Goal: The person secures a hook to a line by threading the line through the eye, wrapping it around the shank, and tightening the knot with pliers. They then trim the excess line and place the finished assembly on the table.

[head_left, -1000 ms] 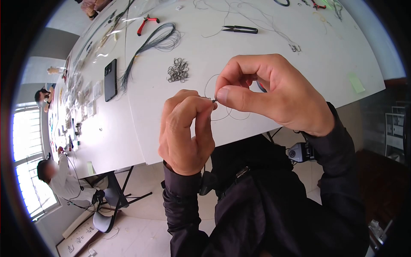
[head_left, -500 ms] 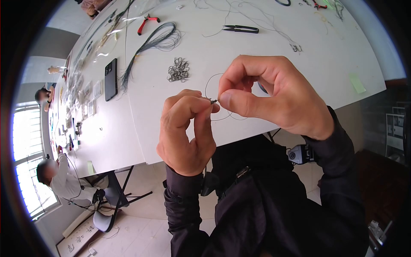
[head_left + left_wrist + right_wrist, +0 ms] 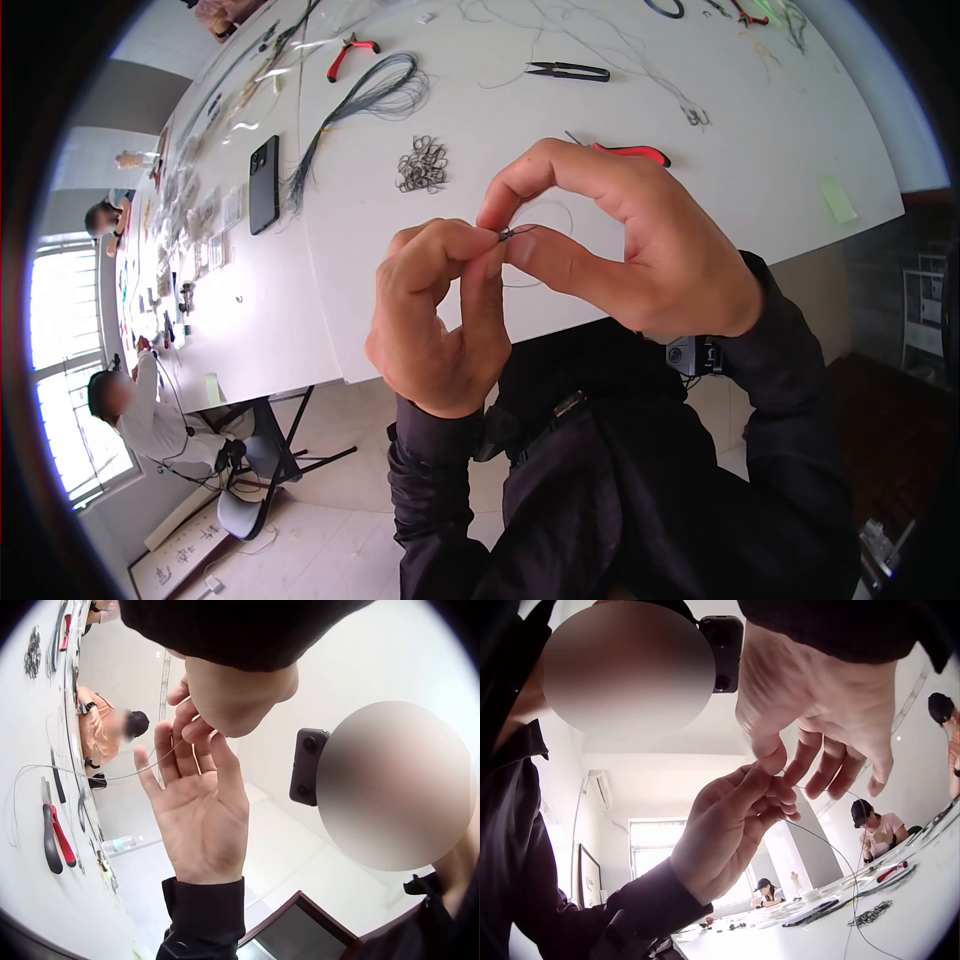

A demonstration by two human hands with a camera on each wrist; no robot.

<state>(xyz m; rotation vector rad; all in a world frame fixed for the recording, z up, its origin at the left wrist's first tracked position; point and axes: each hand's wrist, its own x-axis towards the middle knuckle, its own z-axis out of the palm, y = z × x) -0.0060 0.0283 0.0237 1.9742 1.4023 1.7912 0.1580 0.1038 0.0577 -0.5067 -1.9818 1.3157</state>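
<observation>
In the head view the left hand pinches a small dark metal piece between thumb and forefinger. The right hand meets it from the other side, thumb and forefinger pinching at the piece and a thin line. A loop of the thin line hangs from the fingertips in the left wrist view; the line also curves down in the right wrist view. The exact joint between piece and line is hidden by the fingertips.
On the white table lie a pile of small dark hooks or rings, a bundle of grey line, black snips, red-handled pliers and a phone. People sit around the table.
The right hand has shifted slightly left and down, closer against the left fingertips, uncovering the red-handled pliers behind it. The loop of line has changed shape. The left hand has barely moved.
</observation>
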